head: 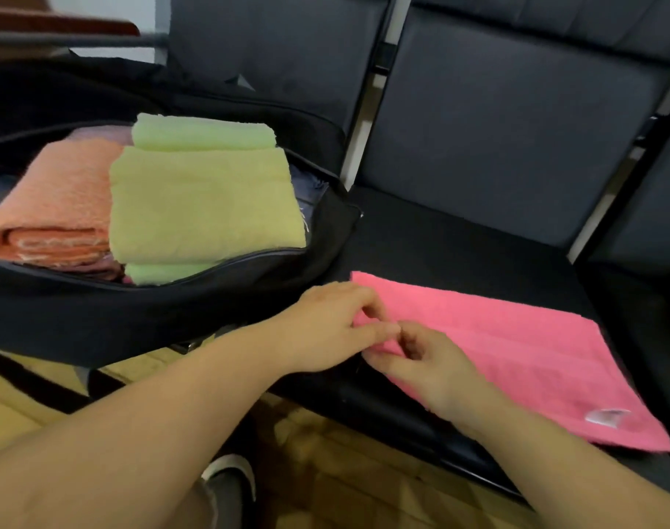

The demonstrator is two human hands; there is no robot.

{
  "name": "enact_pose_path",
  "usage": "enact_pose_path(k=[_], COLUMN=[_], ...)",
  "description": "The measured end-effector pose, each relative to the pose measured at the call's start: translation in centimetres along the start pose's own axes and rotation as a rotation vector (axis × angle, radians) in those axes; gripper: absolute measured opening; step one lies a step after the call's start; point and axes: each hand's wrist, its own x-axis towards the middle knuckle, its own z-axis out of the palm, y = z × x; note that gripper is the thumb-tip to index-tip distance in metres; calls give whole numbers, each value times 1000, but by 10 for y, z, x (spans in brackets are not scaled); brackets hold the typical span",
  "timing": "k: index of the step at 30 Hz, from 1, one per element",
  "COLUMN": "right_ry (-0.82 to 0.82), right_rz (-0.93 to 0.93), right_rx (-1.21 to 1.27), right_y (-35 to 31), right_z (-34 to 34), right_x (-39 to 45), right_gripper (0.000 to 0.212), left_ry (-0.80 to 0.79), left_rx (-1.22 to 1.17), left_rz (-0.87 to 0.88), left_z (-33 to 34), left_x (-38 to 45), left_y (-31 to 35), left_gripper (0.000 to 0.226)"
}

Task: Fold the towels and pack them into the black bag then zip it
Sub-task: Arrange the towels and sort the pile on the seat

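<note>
Black bag (96,322): sits at the left on a dark seat, mouth unzipped and gaping; soft-sided, so its walls will likely sag when pushed and the zip track may need holding taut to run.
Orange towel (55,208): folded, lying in the bag's left half, touching the yellow one.
Yellow towel (203,200): folded flat on top of a pale green towel (199,132), both rising above the bag's rim; I judge the stack is springy and must be pressed down before the zip will meet.
Left hand (325,326): fingers curled, pinching the near left corner of the pink towel.
Right hand (425,360): just beside the left, fingertips nipping the same edge; the two hands nearly touch.
Pink towel (516,353): spread in a flat layer on the seat (459,242) right of the bag, a small white label (608,416) near its right front corner. Light, limp terry with good grip; it will likely droop from any single hold, so corners or a folded edge are the places to take it.
Seat backs (497,108): dark padded panels behind.
</note>
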Motion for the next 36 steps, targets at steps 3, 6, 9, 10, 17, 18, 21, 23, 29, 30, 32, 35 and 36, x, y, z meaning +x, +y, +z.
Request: enact_pose_path(k=[3, 6, 9, 10, 17, 18, 21, 23, 29, 30, 32, 35, 36], right_ry=[-196, -191, -179, -180, -216, -214, -172, -140, 67, 111, 181, 218, 220], right_rz=[178, 255, 236, 212, 33, 43, 68, 53, 195, 245, 377, 571, 615], right_rx=[523, 670, 676, 669, 679, 693, 715, 695, 527, 474, 299, -94, -173], right_y=[-12, -14, -5, -5, 13, 17, 25, 26, 36, 40, 55, 80, 83], right_z=[-12, -37, -67, -77, -139, -145, -164, -176, -206, -210, -215, -214, -214], right_x=[-12, -25, -34, -38, -67, -70, -75, -80, -91, -91, -86, -78, -78], right_gripper=[43, 57, 87, 89, 38, 42, 77, 88, 42, 27, 13, 16, 18], left_ry=[-101, -257, -266, -244, -93, -39, 135, 246, 394, 368, 229, -38, -105], left_rx=[-247, 10, 198, 176, -545, -579, -583, -536, -420, -387, -295, -83, -32], left_rz=[-70, -82, -110, -124, -71, -56, -14, 7, 149, 148, 90, -111, -172], left_z=[-16, -24, -29, -31, -36, -31, -13, 0, 37, 43, 56, 69, 72], left_x=[-3, -3, 6, 10, 47, 54, 80, 96, 129, 133, 141, 147, 146], left_y=[5, 0, -6, -7, 18, 25, 46, 61, 97, 99, 97, 80, 76], left_gripper=[44, 39, 32, 30, 44, 45, 36, 20, 15, 15, 10, 42, 50])
